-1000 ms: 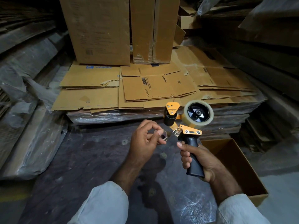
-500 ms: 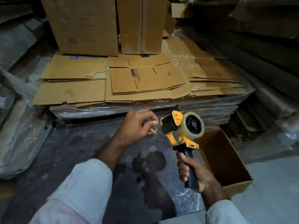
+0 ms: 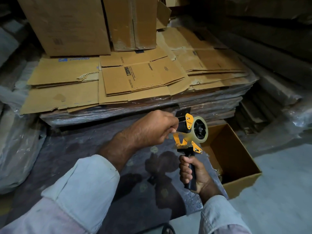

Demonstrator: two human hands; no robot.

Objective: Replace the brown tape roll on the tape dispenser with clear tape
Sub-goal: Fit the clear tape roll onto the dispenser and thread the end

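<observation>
We see the clear tape roll [image 3: 200,129] seated on the yellow-and-black pistol-grip tape dispenser [image 3: 189,137]. Right hand [image 3: 194,173] fingers clamp the handle. Left hand [image 3: 155,127], nearer the roller, pinches the tape's free end just left of it.

Looks like a warehouse or packing storeroom, pretty dim and cluttered. Flattened cartons [image 3: 135,78] sit in a thick stack wrapped in plastic film [image 3: 101,114], with bigger upright boxes [image 3: 67,26] on top at the back. More film-wrapped bundles [image 3: 16,149] line the left side and dark stacks [image 3: 278,48] fill the right. An open box [image 3: 236,157] sits on the bare concrete floor [image 3: 278,191]. One carton is printed "ceiling fan", so it's goods packaging, not a home.
</observation>
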